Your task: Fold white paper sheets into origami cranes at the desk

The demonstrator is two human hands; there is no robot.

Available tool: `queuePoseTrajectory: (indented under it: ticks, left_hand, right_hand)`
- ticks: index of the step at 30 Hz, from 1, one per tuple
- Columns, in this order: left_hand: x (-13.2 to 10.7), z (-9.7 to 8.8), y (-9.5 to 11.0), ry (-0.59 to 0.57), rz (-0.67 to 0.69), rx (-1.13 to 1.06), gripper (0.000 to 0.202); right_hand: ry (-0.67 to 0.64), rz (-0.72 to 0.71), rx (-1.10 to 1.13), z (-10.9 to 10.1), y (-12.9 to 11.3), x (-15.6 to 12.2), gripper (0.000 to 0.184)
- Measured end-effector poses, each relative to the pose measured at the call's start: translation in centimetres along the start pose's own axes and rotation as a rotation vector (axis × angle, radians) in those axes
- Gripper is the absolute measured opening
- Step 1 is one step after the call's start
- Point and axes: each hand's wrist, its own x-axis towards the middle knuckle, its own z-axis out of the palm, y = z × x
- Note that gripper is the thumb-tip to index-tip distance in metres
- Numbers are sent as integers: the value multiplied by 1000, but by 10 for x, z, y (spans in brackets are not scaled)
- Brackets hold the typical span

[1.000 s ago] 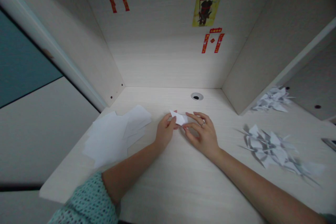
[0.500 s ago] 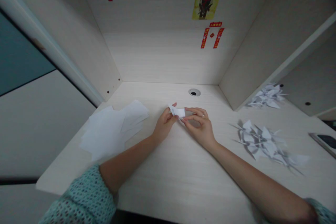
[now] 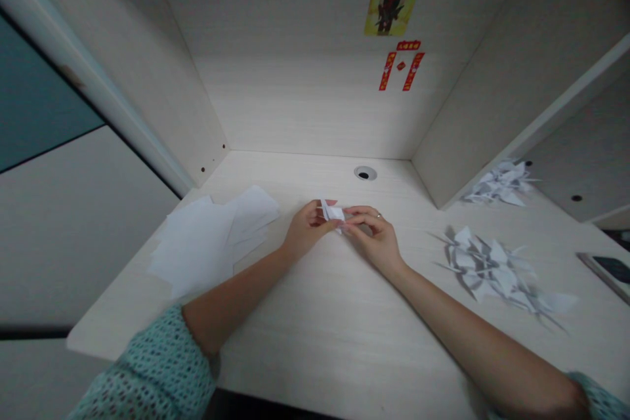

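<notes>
A small piece of folded white paper is held between my two hands, above the middle of the desk. My left hand pinches its left side, with the thumb across the front and the fingers behind. My right hand grips its right edge between thumb and fingertips; a ring shows on one finger. A pointed flap of the paper stands up at the left. The fingertips partly cover the folds, so their exact shape is hard to make out.
Loose white paper sheets lie at the left. Folded paper pieces form one pile at the right and another behind it, by the upright panel. A phone-like device lies far right. A cable hole is at the back.
My left thumb has moved right across the paper, and the hands have come closer together. The paper's left flap now stands more upright. The view has shifted slightly.
</notes>
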Motion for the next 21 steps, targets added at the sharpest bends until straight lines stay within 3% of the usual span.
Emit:
queuePoseTrajectory:
  ticks: [5,8,14,18,21]
  left_hand:
    - [0,-1,2,-30,-31,19,53]
    - [-1,0,4,-76,-55,-15,56]
    - [-4,2,9,-183,-57,-47,58]
    - [-3,0,7,-173,-49,10,56]
    - [-2,-2,5,-179,-44,27,53]
  right_hand:
    - [103,-88,-86,-2,-11,-1,6]
    - [99,-180,-158,-3,-17,-2,2]
    - [57,-318,-241,-6,-19,-2,12]
    - [72,-324,-242,-8,-17,-2,13]
    - [140,-215,-186,-7,-15,-2,7]
